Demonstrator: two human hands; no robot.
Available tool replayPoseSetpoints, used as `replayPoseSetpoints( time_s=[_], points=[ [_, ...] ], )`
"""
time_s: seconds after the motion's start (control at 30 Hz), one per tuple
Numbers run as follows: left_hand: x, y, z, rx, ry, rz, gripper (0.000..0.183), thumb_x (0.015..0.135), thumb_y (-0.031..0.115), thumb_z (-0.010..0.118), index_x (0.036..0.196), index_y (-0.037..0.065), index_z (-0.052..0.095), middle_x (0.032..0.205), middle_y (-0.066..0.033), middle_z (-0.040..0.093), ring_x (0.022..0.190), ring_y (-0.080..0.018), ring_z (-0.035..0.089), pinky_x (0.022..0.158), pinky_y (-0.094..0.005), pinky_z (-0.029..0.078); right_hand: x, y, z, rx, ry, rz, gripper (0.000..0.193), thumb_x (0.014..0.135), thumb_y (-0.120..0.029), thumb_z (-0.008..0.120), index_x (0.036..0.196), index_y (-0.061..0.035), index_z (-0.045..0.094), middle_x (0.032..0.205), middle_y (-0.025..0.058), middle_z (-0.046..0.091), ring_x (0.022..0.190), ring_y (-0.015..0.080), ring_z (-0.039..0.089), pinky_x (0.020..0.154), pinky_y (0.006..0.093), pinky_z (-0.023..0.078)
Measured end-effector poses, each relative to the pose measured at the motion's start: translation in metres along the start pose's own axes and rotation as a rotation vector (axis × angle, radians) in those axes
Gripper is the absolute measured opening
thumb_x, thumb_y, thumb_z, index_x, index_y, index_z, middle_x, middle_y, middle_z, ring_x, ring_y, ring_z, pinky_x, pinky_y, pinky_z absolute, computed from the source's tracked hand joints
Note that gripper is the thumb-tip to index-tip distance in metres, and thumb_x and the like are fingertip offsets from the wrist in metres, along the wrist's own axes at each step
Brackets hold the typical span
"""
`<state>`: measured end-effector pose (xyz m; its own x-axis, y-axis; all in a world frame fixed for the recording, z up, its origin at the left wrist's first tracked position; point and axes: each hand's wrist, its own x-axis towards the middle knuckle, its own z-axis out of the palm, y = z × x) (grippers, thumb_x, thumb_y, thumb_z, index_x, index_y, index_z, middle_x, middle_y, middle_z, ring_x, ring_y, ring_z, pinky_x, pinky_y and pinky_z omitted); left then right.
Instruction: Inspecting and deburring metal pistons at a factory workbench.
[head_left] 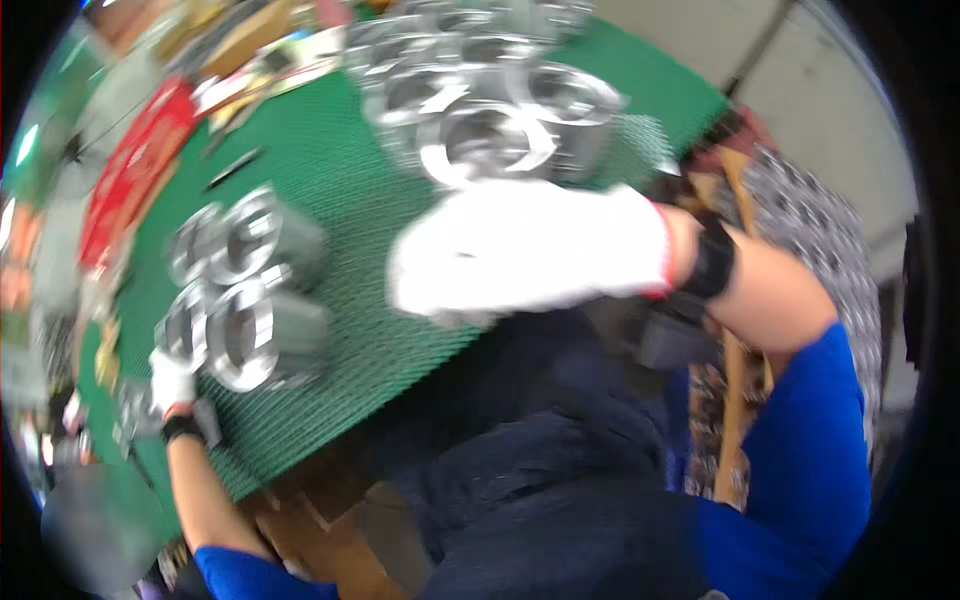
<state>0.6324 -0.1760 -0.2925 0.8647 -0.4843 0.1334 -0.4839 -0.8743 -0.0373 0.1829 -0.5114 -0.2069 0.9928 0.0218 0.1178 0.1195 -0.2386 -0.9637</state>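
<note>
My right hand (520, 248), in a white glove with a red cuff, is over the green ribbed mat (370, 340), just in front of a large group of shiny metal cylinders (487, 142). Motion smears its fingers, and anything under the palm is hidden. Farther left my left hand (172, 385), gloved the same way, is beside a smaller group of hollow metal cylinders (255, 335). Its fingers are small and blurred, so I cannot make out a grip. Both wrists carry black bands.
A dark pen-like tool (234, 169) lies on the mat between the two groups. Beyond it are a red object (138, 170) and mixed papers and tools. Clear bubble-like sheeting (640, 145) sits by the right-hand group. Many metal parts (815, 240) fill the space beyond my right arm.
</note>
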Motion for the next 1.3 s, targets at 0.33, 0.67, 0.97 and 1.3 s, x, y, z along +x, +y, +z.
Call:
replayPoseSetpoints(
  time_s=[0.33,0.67,0.97,1.3],
  points=[
    [-0.213,0.020,-0.085,-1.758,0.238,-0.632,0.006,0.098,0.020,0.051,0.095,0.016,0.048,0.069,0.0038,0.041,0.053,-0.0089,0.036,0.045,-0.0246,0.031,-0.006,0.018,0.069,0.274,-0.307,0.369,0.029,0.100,-0.023,0.053,0.118,-0.0038,0.066,0.097,0.0087,0.071,0.083,0.0144,0.068,0.077,0.0281,0.055],
    [-0.364,0.161,-0.101,-1.712,-0.533,-0.174,0.019,0.093,0.017,0.058,0.105,0.006,0.047,0.085,-0.0119,0.058,0.071,-0.0189,0.056,0.065,-0.0356,0.051,0.013,0.022,0.176,1.114,-0.208,0.214,0.054,0.103,-0.028,0.053,0.144,0.0037,0.040,0.131,0.0213,0.059,0.118,0.0283,0.060,0.103,0.0400,0.046],
    [-0.530,-0.016,-0.071,-0.243,-0.651,-0.341,0.048,0.093,0.043,0.057,0.132,0.015,0.058,0.122,-0.0156,0.066,0.113,-0.0352,0.062,0.096,-0.0417,0.049,-0.044,0.064,0.118,0.490,-0.171,0.394,0.037,0.102,-0.027,0.052,0.127,-0.0010,0.060,0.084,0.0076,0.071,0.047,0.0046,0.050,0.042,0.0185,0.037],
    [-0.437,0.065,-0.190,-0.721,-0.070,-0.264,0.029,0.090,0.020,0.062,0.115,0.005,0.066,0.104,-0.0133,0.070,0.099,-0.0272,0.068,0.091,-0.0369,0.052,-0.213,0.219,0.070,0.304,0.459,0.750,0.035,0.100,-0.029,0.054,0.117,0.0001,0.063,0.081,0.0110,0.071,0.045,0.0083,0.053,0.038,0.0224,0.041]
  ],
)
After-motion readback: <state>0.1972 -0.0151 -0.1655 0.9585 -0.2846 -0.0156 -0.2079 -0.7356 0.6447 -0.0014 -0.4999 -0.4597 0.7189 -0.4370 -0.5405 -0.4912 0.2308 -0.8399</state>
